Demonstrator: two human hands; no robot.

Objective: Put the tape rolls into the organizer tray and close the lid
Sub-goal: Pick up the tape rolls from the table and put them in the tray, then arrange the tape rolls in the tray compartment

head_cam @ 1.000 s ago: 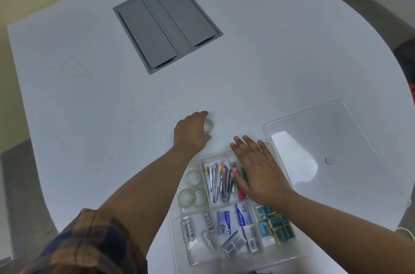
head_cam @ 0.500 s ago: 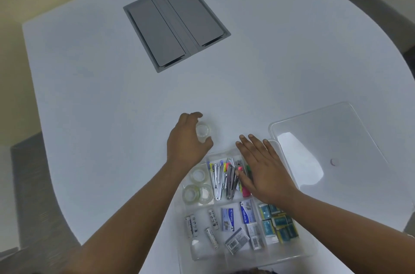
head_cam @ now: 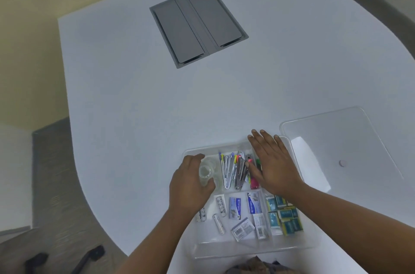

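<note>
A clear organizer tray (head_cam: 253,249) sits at the table's near edge, divided into compartments. My left hand (head_cam: 190,181) is over its top-left compartment, fingers closed on a clear tape roll (head_cam: 205,172); other rolls there are mostly hidden beneath it. My right hand (head_cam: 272,163) lies flat with fingers spread on the tray's top-right part, partly covering pens and clips (head_cam: 235,170). The clear lid (head_cam: 350,139) lies on the table to the right of the tray, its left edge against the tray.
A grey double-flap cable hatch (head_cam: 197,24) is set into the white table (head_cam: 139,105) further back. Batteries (head_cam: 219,222), staple boxes (head_cam: 244,208) and teal packets (head_cam: 284,215) fill the tray's lower compartments. The table's curved edge runs at the left, floor beyond.
My left hand picked the tape roll off the table and carried it back over the tray's top-left compartment. My right hand stayed on the tray.
</note>
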